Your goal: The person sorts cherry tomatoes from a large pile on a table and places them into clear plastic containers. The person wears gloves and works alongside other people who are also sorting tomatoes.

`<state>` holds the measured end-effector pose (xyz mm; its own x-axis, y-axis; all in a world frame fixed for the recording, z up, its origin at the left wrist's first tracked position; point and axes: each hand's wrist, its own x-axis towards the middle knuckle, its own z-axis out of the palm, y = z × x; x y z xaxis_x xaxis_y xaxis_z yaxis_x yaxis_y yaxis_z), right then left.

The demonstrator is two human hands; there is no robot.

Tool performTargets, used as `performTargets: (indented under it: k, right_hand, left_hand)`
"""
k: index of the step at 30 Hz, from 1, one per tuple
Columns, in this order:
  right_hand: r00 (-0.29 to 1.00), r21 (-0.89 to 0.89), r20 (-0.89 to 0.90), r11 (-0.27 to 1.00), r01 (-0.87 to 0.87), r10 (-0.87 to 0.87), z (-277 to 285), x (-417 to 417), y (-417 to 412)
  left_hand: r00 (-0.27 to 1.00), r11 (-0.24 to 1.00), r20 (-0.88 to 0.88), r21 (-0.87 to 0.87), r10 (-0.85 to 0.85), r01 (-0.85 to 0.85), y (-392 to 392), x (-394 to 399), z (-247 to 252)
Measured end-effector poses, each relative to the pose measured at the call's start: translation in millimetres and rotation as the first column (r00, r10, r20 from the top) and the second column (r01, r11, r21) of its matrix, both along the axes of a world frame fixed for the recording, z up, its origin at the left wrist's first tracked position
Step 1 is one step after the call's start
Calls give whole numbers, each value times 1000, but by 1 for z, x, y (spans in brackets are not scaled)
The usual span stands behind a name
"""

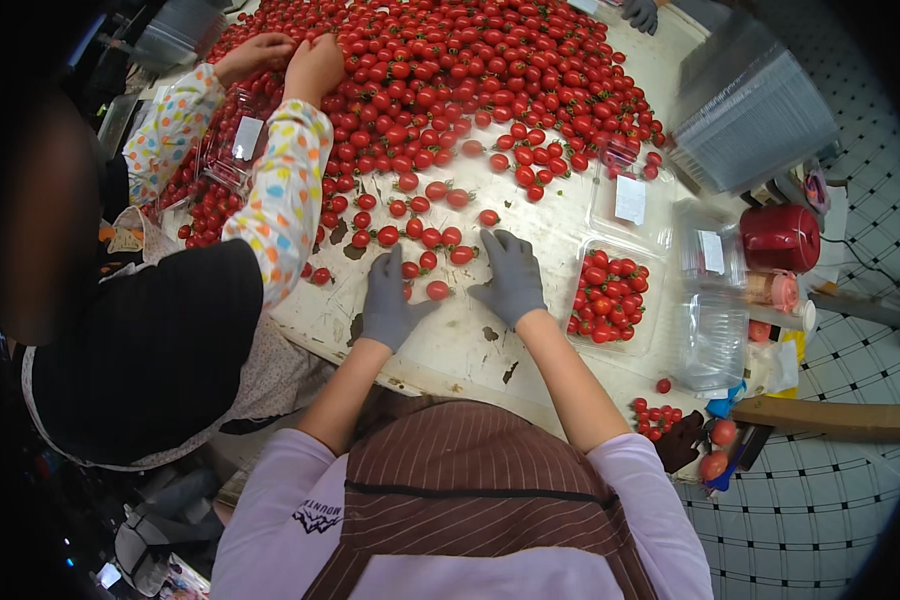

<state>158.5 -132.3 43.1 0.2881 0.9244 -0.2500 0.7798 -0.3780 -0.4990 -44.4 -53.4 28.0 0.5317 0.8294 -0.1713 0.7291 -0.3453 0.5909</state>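
My left hand (395, 301), in a grey glove, lies low over the white table (461, 337) with its fingers apart, beside several loose cherry tomatoes (439, 290). My right hand (511, 279), gloved alike, has its fingers spread just right of the same tomatoes and holds nothing. Beyond both hands a large heap of cherry tomatoes (435, 82) covers the back of the table. To the right of my right hand stands a clear plastic clamshell box (649, 341), its labelled lid (598, 206) folded back, with many cherry tomatoes (607, 296) inside.
At left a co-worker's hands (315, 69) in dotted sleeves reach over the heap. A tall stack of clear plastic boxes (757, 112) stands at right, with more boxes (712, 337), a red container (780, 238) and larger tomatoes (714, 465) along that edge. Another gloved hand (641, 15) shows far back.
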Motion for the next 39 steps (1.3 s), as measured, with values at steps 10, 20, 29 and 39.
performTargets:
  k: [10,20,29,39]
  right_hand:
    - [941,51,-329,997,-62,75,-10,-14,43]
    - [-33,-129,-992,943,305,-125,-4,-19,27]
    - [489,154,-820,709,688,-296,-11,-38,-10]
    - [461,218,-764,492,843,-451,38,62,-123]
  left_hand:
    - [986,993,155,-92,-63,78,29,38,-11]
    - [800,612,501,-759,329,224,43,25,22]
    - [814,835,580,-433,-30,340,-9,65,22]
    - [790,485,593,-651,-157,585,-76,175,97]
